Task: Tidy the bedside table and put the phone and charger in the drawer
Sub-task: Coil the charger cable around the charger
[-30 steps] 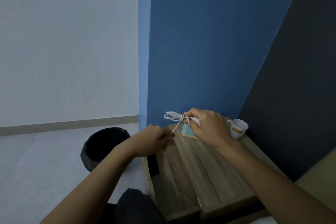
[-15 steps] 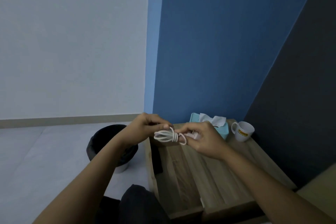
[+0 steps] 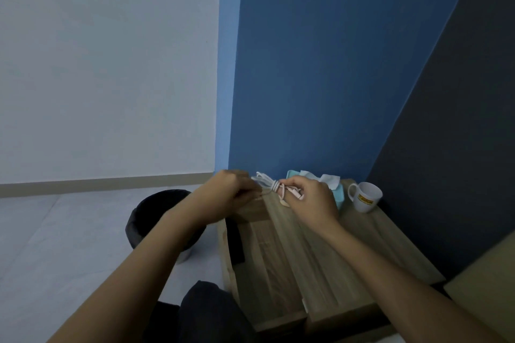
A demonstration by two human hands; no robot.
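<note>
A white charger cable (image 3: 266, 179) is coiled into a small bundle above the far left corner of the wooden bedside table (image 3: 328, 253). My right hand (image 3: 312, 198) pinches the bundle at its wrapped middle. My left hand (image 3: 228, 192) is closed on the loose cable end just left of the bundle. The drawer (image 3: 259, 259) stands pulled out on the table's left side, and a dark flat object (image 3: 235, 242), maybe the phone, lies along its left wall.
A teal tissue box (image 3: 338, 195) with a white tissue sits at the table's back, partly behind my right hand. A white mug (image 3: 366, 196) stands at the back right corner. A black waste bin (image 3: 152, 220) is on the floor left of the table.
Both hands and the cable bundle have lifted slightly toward the back of the table. The left hand has pulled the loose end away from the bundle.
</note>
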